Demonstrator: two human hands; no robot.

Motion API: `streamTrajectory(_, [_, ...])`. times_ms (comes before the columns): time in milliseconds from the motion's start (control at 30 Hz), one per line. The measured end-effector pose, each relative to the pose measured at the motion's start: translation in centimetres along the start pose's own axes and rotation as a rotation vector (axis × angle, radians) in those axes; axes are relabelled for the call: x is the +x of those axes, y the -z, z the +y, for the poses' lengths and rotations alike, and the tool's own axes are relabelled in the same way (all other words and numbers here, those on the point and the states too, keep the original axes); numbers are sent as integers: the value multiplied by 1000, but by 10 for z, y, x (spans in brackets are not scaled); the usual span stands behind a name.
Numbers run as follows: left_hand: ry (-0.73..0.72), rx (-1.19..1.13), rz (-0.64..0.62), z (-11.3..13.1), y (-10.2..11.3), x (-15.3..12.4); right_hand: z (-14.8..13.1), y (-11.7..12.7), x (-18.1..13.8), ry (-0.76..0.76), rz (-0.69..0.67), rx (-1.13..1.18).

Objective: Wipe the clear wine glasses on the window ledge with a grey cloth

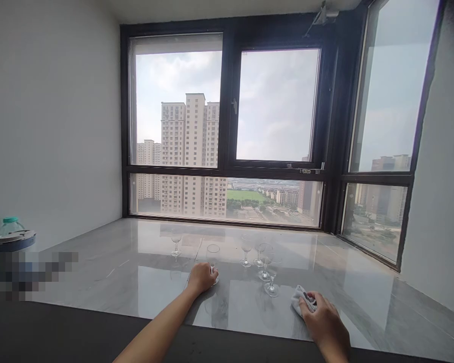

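My left hand (202,277) is closed around the lower part of a clear stemmed glass (213,250), which stands upright on the grey marble sill. The bowl shows above my fingers; most of the stem is hidden. In my right hand (324,318) is a crumpled grey-white cloth (301,300), gripped at the sill's front right. Between and beyond my hands, several more stemmed glasses (245,250) stand upright in a loose cluster. The nearest of them (272,287) is left of the cloth. One glass (176,243) stands apart, farther back on the left.
The glossy sill (98,272) ends at a front edge just before me. At the far left are a dark tub (15,245) and a clear bottle with a green cap (10,220), beside a blurred patch. Dark-framed windows (227,171) and white walls enclose the sill.
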State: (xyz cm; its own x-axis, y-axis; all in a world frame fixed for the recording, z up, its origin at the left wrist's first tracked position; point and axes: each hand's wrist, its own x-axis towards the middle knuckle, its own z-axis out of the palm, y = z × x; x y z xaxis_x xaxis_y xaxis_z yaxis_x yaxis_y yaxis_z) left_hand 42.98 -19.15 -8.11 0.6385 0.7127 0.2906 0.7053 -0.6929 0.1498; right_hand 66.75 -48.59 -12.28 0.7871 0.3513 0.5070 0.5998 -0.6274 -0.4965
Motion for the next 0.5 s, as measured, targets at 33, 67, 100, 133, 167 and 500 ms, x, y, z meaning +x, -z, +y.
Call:
streamTrajectory(33, [1,0,3,0,0,0,0,0,0,0,0,2])
streamTrajectory(67, [2,0,3,0,-1,0,0,1,0,-1,-1,2])
streamTrajectory(100, [1,-2,3,-1,-1,0,0,1,0,-2,-3,1])
streamTrajectory(133, [0,-4,2,-1,-1,0,0,1,-1,-4,-2,-2])
streamTrajectory(167, [-1,-4,3,-1,-1,0,0,1,-1,-6,-3,-6])
streamTrajectory(500, [-13,9,6,-1,-1,1,-4,3,-2,-11,-8,-1])
